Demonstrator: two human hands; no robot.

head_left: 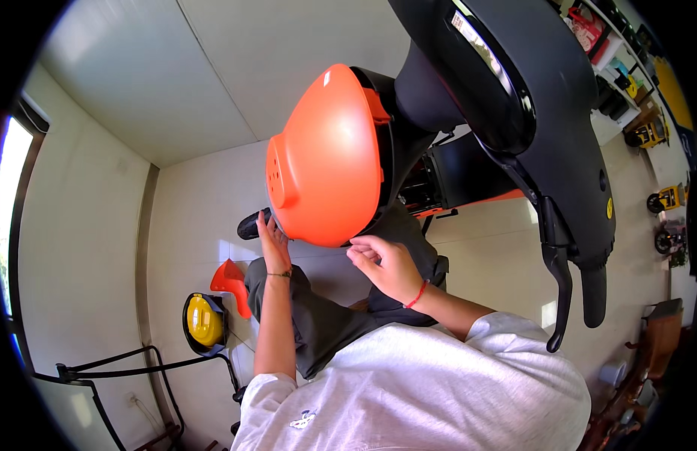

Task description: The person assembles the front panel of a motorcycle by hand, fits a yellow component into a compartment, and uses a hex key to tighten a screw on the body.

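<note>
A glossy orange front panel [326, 165] sits on the nose of a black electric scooter [438, 90], slightly left of the upper middle. My left hand [274, 246] rests at its lower left edge, fingers stretched upward against the panel's side. At the lower right edge, my right hand [390, 267] has its fingers bent together, fingertips against the rim; whether something small is between them cannot be made out. A dark gap shows between the panel's right rim and the black body behind.
The handlebar's brake lever [559, 293] and grip [593, 297] hang at my right. On the floor to the left lie a loose orange piece [231, 284] and a yellow helmet [205, 322] in a dark holder. A black tubular frame [138, 370] stands lower left; shelves [615, 75] line the far right.
</note>
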